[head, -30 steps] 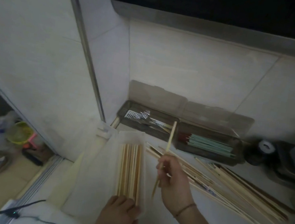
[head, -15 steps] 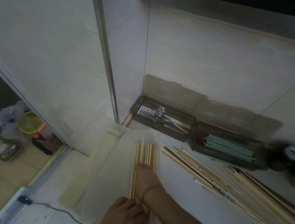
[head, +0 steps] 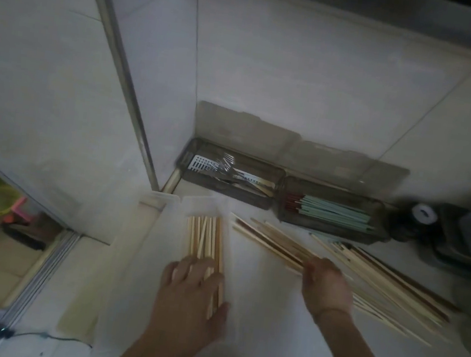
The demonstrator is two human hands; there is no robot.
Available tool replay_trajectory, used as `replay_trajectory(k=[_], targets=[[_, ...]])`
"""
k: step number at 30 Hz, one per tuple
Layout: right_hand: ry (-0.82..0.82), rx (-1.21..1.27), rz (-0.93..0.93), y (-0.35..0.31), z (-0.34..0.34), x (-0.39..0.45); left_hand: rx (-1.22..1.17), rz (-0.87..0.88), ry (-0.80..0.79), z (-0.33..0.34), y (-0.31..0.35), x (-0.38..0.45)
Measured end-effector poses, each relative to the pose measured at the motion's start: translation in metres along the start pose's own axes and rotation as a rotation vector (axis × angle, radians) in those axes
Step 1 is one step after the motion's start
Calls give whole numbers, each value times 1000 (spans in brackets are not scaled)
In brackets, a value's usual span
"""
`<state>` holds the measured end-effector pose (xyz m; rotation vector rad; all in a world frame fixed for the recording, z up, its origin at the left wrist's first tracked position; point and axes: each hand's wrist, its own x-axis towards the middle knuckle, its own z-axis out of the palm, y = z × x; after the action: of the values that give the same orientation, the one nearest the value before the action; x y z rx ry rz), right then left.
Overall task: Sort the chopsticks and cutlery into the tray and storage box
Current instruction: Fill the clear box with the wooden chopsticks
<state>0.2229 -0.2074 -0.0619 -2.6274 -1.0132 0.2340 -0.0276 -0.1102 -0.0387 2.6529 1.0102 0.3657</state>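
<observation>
— Where the bundle lies in the tray, which way does its long axis run?

— Item one: sorted wooden chopsticks [head: 205, 241], pale wood, laid parallel in the clear tray [head: 161, 243]. Long axis runs from the person toward the wall; far ends nearly level, near ends under the left hand [head: 190, 294].

— Left hand, state of fingers?

— Fingers [head: 185, 267] spread and laid flat on the near ends of the bundle, thumb out at the right. They press and do not curl round.

— Item two?

— Loose chopsticks [head: 365, 271] on the white worktop [head: 269, 330], right of the tray. Mixed pale and darker wood, fanned; long axes run diagonally, from upper left to lower right. The right hand [head: 326, 287] rests on the pile's left part, fingers curled at a few sticks; blurred, so whether they pinch one I cannot tell.

— Change from half a second ago?

— Then the right hand lay over the bundle in the tray; now it is at the loose pile. The left hand has kept to the near ends.

— Item three?

— Storage box [head: 273, 200], smoky clear plastic, lid up against the wall. Left compartment: metal cutlery [head: 226, 168]. Right compartment: green chopsticks [head: 334, 212], long axis left to right.
</observation>
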Motion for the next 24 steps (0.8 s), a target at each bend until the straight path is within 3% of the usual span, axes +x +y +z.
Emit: replay_trajectory(k=[3, 7, 19, 24], targets=[[-116, -235, 67, 54, 6, -9, 142, -44, -187, 11, -9, 6], [-48, -221, 18, 79, 10, -16, 165, 13, -301, 21, -14, 4], [28, -137, -248, 86, 10, -8, 52, 11, -83, 30, -3, 9], [242, 407, -238, 18, -34, -13, -377, -174, 244, 25, -14, 19]])
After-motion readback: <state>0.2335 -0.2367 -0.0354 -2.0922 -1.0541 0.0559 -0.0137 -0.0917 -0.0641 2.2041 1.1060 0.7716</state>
